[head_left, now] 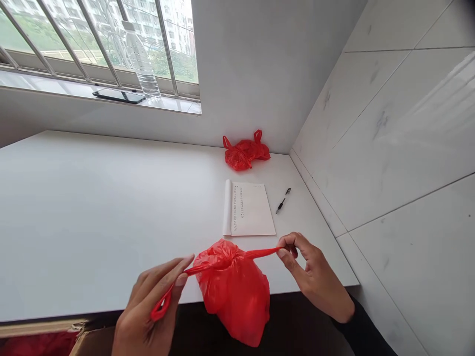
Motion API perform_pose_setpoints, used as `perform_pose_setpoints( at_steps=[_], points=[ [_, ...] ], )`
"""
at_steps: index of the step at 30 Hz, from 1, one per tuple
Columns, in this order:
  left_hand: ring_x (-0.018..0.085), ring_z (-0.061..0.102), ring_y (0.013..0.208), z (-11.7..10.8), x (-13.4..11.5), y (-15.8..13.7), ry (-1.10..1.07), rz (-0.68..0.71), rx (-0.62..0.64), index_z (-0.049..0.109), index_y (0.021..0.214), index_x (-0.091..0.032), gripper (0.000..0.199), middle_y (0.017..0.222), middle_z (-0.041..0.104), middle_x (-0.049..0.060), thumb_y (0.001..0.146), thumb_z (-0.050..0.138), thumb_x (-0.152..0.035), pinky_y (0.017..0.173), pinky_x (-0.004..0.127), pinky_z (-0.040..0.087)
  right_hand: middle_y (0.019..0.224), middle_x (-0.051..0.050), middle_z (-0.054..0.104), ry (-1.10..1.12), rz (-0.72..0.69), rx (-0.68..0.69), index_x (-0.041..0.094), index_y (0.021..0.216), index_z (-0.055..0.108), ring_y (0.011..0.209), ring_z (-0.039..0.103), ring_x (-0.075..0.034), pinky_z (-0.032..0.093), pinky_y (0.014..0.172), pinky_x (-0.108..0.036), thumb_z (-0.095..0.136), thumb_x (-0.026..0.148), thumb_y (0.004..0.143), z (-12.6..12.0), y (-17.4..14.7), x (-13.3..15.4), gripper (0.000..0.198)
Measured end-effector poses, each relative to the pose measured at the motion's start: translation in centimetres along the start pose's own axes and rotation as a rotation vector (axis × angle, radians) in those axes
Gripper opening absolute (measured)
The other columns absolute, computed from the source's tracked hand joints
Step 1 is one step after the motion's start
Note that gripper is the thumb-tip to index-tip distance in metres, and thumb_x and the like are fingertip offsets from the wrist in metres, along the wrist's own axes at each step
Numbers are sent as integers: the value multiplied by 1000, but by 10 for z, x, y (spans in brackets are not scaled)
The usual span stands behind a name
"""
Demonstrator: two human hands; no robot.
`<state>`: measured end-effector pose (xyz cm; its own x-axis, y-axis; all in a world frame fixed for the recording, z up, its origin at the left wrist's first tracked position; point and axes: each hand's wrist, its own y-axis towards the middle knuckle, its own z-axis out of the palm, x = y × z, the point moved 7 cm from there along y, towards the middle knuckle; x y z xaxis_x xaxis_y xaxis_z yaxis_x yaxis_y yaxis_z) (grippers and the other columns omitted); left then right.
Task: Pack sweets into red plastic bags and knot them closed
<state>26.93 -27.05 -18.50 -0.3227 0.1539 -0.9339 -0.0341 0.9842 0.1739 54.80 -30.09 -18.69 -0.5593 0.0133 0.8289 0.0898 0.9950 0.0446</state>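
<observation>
Where the white worktop [111, 212] meets the room's corner, a plain grey wall [267, 64] stands behind it and a wall of pale, veined tiles [393, 123] runs along its right side. At upper left, a barred window [74, 39] opens above a sill [178, 105], which carries a clear water bottle [141, 64], upright, and a dark flat device [118, 95] lying beside it. A bundled red plastic bag [245, 152] rests at the rear of the worktop near the corner; in front of it lie an open notebook [254, 210] and, to its right, a black pen [283, 200]. The gathered red carrier bag [241, 301] is positioned at the front edge of the worktop, between the two hands, its strips drawn out to either side. The left hand [154, 299] has its grip closed on one strip, pinched between thumb and fingers, with a loop emerging below. The right hand [309, 272] has its grip closed on the end of the opposite strip, thumb against forefinger. The contents of the carrier bag are concealed, and whether the worktop edge supports it cannot be determined. The notebook's writing is too small to read. A cardboard box [100, 341] at lower left is cut off by the frame.
</observation>
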Motion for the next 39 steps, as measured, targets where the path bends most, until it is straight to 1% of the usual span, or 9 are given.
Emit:
perform_pose_setpoints(
  at_steps=[3, 6, 11, 16, 22, 27, 31, 34, 39],
  points=[
    [28, 58, 130, 4, 30, -6, -85, -260, -72, 77, 115, -32, 35, 126, 71, 1, 90, 67, -55, 117, 36, 39, 103, -4, 61, 105, 64, 57, 26, 100, 55, 93, 59, -20, 45, 61, -27, 47, 47, 106, 14, 3, -16, 24],
    [30, 49, 142, 27, 38, -9, -138, -240, -111, 62, 138, -36, 51, 147, 60, 1, 96, 52, -63, 122, 48, 36, 142, -6, 56, 315, 42, 64, 27, 105, 50, 125, 58, -24, 55, 95, -36, 47, 51, 105, 41, 7, -10, 24],
    [28, 30, 155, 87, 61, -16, -72, -187, 24, 39, 156, -39, 54, 166, 38, -1, 104, 41, -54, 127, 58, 27, 166, 0, 36, 315, -27, 155, 35, 155, 30, 153, 32, -19, 29, 128, -45, 36, 45, 110, 104, 5, -4, 47],
    [22, 27, 156, 97, 69, -17, 152, 118, -28, 36, 157, -38, 50, 164, 42, -1, 108, 35, -31, 127, 57, 28, 170, 5, 23, 124, -61, 165, 34, 164, 22, 158, 19, -19, 19, 132, -49, 32, 45, 110, 132, -3, -22, 56],
    [23, 35, 153, 103, 78, -13, 303, 183, 13, 40, 157, -28, 50, 159, 49, 4, 107, 35, -29, 127, 57, 26, 169, 3, 27, 112, -97, 165, 31, 164, 24, 158, 21, -19, 17, 133, -48, 30, 41, 110, 138, -1, -25, 55],
    [23, 48, 144, 81, 54, -7, -79, -122, 1, 54, 146, -25, 49, 153, 55, 7, 107, 36, -49, 123, 49, 37, 159, 1, 48, 507, -8, 40, 34, 145, 56, 152, 34, -21, 23, 130, -48, 35, 46, 110, 103, 4, -9, 42],
    [21, 58, 131, 29, 2, 4, -186, -54, -301, 72, 113, -26, 44, 128, 71, 3, 106, 37, -53, 114, 40, 43, 86, 1, 74, 1108, 64, -105, 29, 94, 66, 98, 70, -18, 49, 111, -45, 35, 46, 111, 50, 10, 13, 39],
    [22, 64, 121, 11, -2, 10, -249, -125, -413, 71, 99, -25, 46, 112, 75, 2, 104, 40, -58, 107, 39, 47, 47, 8, 39, 1239, 107, -93, 27, 83, 59, 52, 49, -13, 58, 87, -36, 38, 47, 110, 38, 13, 17, 40],
    [27, 69, 105, 27, 26, 9, -342, -327, -280, 71, 101, -26, 54, 111, 75, 4, 97, 40, -70, 85, 41, 57, 119, -4, 67, 571, 72, 10, 32, 132, 61, 115, 59, -22, 47, 106, -40, 60, 60, 97, 69, 12, 2, 45]
  ],
)
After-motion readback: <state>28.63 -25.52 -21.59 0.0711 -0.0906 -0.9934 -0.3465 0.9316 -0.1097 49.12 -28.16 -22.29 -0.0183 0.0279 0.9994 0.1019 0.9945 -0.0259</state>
